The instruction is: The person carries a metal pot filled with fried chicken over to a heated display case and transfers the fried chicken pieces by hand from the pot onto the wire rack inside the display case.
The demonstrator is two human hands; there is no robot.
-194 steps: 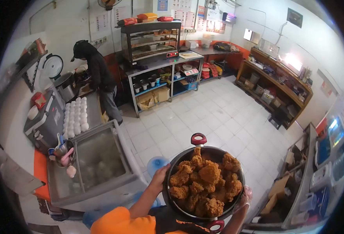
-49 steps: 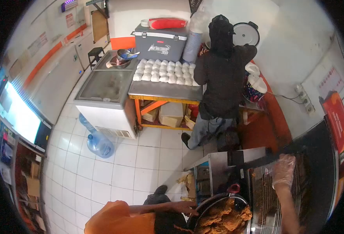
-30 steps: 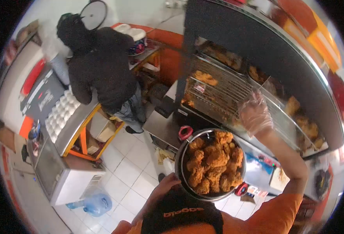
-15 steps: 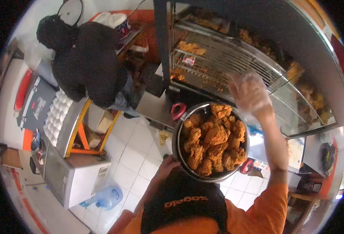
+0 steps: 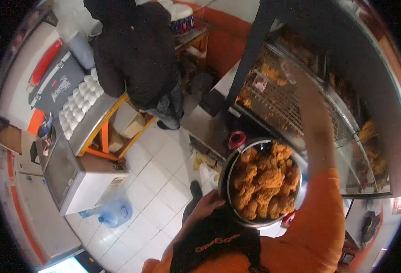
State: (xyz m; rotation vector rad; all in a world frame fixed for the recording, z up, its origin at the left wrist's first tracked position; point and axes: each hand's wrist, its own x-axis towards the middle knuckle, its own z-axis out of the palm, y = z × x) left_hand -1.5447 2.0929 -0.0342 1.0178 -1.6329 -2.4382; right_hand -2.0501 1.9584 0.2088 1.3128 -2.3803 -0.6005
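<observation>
A large metal pot (image 5: 225, 182) full of fried chicken pieces (image 5: 268, 177) is in front of my body. My left hand (image 5: 209, 204) grips the pot's left edge, its fingers partly hidden there. My right arm stretches into the glass-fronted display case, and my right hand (image 5: 296, 73), in a clear plastic glove, is by the fried chicken (image 5: 272, 75) at the far end of a wire rack (image 5: 284, 107). Motion and the arm hide its fingers, so I cannot see whether it holds anything.
A co-worker in dark clothing (image 5: 139, 59) stands ahead to the left, facing away. Stacked white eggs (image 5: 80, 102) sit on a metal counter (image 5: 101, 117). On the tiled floor (image 5: 164, 177) lies a blue water jug (image 5: 116, 214). The case's dark frame (image 5: 250, 50) rises beyond the pot.
My right hand has moved from above the pot's far side deeper into the case, to the rack's chicken. The view has turned, and my left hand stays at the pot's edge.
</observation>
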